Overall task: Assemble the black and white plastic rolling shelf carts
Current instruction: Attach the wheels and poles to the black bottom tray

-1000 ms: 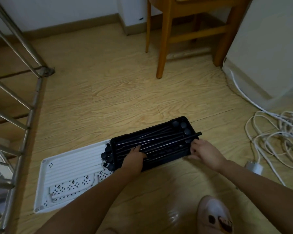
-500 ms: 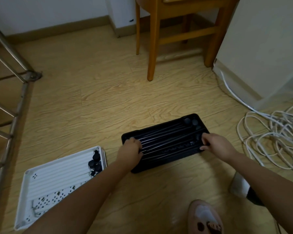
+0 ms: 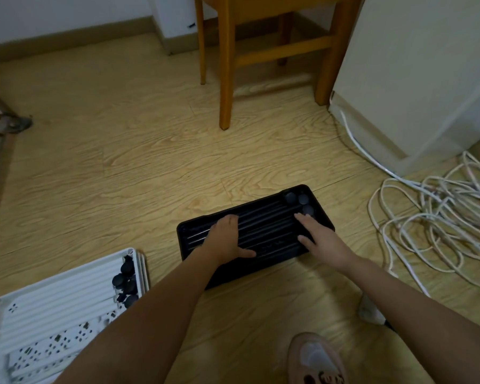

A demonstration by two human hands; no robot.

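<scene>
Head | black tray (image 3: pixel 183 239) beneath left hand (image 3: pixel 224 241), right hand (image 3: pixel 323 238) | fingers (image 3: pixel 303 219) flat on poles (image 3: pixel 263 220)

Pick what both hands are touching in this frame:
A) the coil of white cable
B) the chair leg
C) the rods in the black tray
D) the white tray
C: the left hand and the right hand both lie on the rods inside the black tray; the white tray sits apart at lower left, untouched.
</scene>
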